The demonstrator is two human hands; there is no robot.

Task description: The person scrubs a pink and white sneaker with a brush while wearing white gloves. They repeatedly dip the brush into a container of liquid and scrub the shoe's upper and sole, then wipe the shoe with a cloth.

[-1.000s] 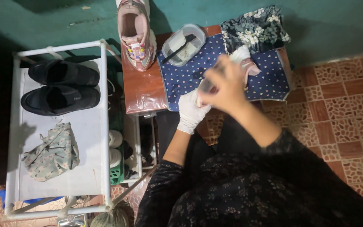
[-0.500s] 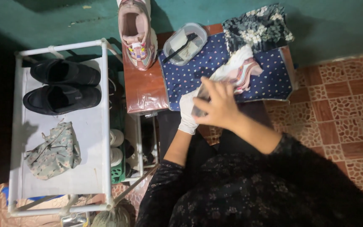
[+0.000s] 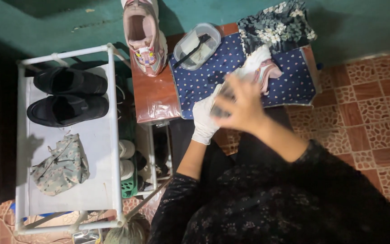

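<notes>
My left hand wears a white glove and hovers at the near edge of a blue dotted cloth. My bare right hand lies across its fingers, blurred by motion. Something dark shows between them; I cannot make out what it is. Just beyond the hands, a pink and white sneaker lies on the cloth. A second pink sneaker stands on the brown table at the left. Between the two shoes sits a clear tub holding a dark brush.
A floral cloth is bunched at the table's far edge against the green wall. At the left, a white shoe rack carries a pair of black shoes and a camouflage cap. White shoes sit on lower shelves. Tiled floor lies to the right.
Both hands have drawn back toward me from over the cloth. The sneaker behind them now shows more fully.
</notes>
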